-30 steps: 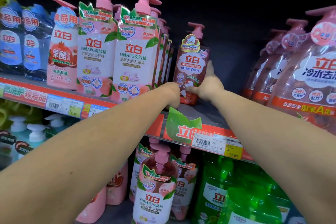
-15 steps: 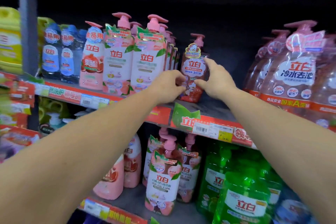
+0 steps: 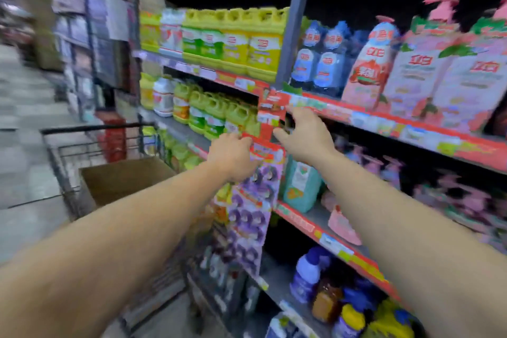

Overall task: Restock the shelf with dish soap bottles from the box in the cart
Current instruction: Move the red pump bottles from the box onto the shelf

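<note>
Pink dish soap bottles [image 3: 428,68] upright on upper shelf [image 3: 384,123], right. Left hand [image 3: 233,155], right hand [image 3: 304,136] empty, fingers loose, before hanging strip of packets [image 3: 255,200]. Box [image 3: 120,181] in cart [image 3: 68,156], left. Frame blurred.

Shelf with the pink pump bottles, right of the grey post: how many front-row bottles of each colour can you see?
Blue bottles: 2
Pink pump bottles: 3
Total: 5, counting only the front row in view; anything standing behind is too blurred to count.
</note>
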The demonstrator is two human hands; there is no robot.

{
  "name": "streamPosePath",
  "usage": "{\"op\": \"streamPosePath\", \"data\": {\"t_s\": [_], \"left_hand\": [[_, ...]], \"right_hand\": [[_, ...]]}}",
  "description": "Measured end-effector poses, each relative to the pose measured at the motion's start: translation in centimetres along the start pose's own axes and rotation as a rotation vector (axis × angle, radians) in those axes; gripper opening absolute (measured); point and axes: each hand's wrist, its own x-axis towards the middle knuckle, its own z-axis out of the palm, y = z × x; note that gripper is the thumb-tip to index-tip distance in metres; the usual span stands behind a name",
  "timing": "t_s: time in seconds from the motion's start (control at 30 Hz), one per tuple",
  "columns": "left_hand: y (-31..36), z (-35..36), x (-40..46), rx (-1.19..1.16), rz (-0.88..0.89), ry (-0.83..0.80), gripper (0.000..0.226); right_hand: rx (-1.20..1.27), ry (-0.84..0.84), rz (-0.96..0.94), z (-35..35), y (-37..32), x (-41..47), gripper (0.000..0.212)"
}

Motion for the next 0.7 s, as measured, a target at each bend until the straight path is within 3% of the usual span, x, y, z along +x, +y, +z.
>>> {"op": "streamPosePath", "data": {"t_s": [0.17, 0.33, 0.53, 0.7], "left_hand": [[-13.4, 0.5, -4.9, 0.056, -0.221, -0.093, 0.064], [-23.6, 3.2, -7.5, 0.042, -0.429, -0.181, 0.069], [-33.0, 9.4, -5.6, -0.029, -0.658, -0.259, 0.073], [-37.6, 16.5, -1.7, -0.273, -0.910, -0.321, 0.067]], "right_hand": [[0.113, -0.178, -0.099, 11.5, -9.4, 1.2, 0.063], [0.190, -0.304, -0.129, 21.9, -14.0, 3.1, 0.064], [0.265, -0.527, -0.105, 34.8, -14.1, 6.8, 0.067], [0.290, -0.730, -0.018, 44.2, -11.3, 10.5, 0.068]]}}
